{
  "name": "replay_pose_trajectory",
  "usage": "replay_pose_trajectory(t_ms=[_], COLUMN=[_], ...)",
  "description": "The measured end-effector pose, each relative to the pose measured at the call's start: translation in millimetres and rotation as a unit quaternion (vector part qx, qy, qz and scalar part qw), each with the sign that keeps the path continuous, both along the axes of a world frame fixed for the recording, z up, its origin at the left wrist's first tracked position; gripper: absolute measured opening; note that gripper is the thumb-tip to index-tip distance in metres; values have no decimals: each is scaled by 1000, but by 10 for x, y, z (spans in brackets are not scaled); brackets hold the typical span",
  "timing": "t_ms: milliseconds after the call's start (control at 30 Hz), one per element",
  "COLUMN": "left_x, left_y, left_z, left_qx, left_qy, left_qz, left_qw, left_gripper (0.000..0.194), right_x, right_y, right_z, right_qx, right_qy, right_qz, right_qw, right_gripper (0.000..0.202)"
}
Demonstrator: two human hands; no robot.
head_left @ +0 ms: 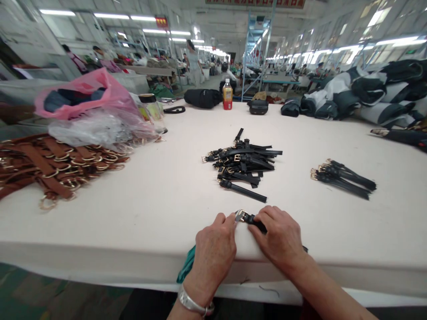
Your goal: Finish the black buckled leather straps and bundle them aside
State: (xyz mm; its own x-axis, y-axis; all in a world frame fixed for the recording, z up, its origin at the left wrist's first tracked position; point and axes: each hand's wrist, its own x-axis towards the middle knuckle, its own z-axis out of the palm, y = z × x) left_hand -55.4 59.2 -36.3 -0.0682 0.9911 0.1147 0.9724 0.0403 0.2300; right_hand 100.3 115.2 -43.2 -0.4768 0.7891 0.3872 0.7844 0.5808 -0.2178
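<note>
My right hand (280, 233) is closed around a short black buckle strap (251, 219), near the front edge of the table. The strap's gold buckle points left, toward my left hand (216, 244). That hand is closed, and a small silvery blade-like piece (238, 215) pokes out from its fingertips against the buckle; the rest of it is hidden. Teal fabric (187, 265) shows beneath my left wrist. Just beyond my hands lies a loose pile of black buckle straps (245, 162). A smaller, neater bunch of the same straps (347, 178) rests to the right.
Brown straps with gold rings (50, 162) cover the left side of the table (160, 191), below a pink plastic bag (90, 95). A drink bottle (227, 94) and black pouches (203, 98) stand at the back. Rolled dark and white bundles (363, 91) are heaped back right.
</note>
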Motion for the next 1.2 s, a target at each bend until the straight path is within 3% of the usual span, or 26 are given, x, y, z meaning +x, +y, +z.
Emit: replay_pose_trajectory(t_ms=[233,500,867,967,1033,1133,1200], left_x=[-2,9,3,3,2,-3,-8], left_y=[3,-16,-21,-22,-23,-22,-20], left_z=[8,-9,-15,-14,-17,-22,-22], left_qx=[0,4,9,12,13,15,17], left_qy=[-11,-11,-27,-33,-37,-43,-46], left_qz=[-1,9,5,4,4,2,-1], left_qw=[1000,1000,1000,999,999,999,999], left_gripper=[26,29,26,25,25,25,25], right_x=[63,70,157,181,182,154,121], right_y=[-15,-34,43,29,13,18,52], right_z=[-67,-81,-128,-120,-97,-29,32], right_qx=[51,42,-103,-108,-78,-9,23], right_qy=[-15,-10,122,154,134,49,-29], right_qz=[37,45,40,59,87,123,151], right_qw=[998,998,986,980,984,991,988], right_gripper=[26,27,20,15,9,24,20])
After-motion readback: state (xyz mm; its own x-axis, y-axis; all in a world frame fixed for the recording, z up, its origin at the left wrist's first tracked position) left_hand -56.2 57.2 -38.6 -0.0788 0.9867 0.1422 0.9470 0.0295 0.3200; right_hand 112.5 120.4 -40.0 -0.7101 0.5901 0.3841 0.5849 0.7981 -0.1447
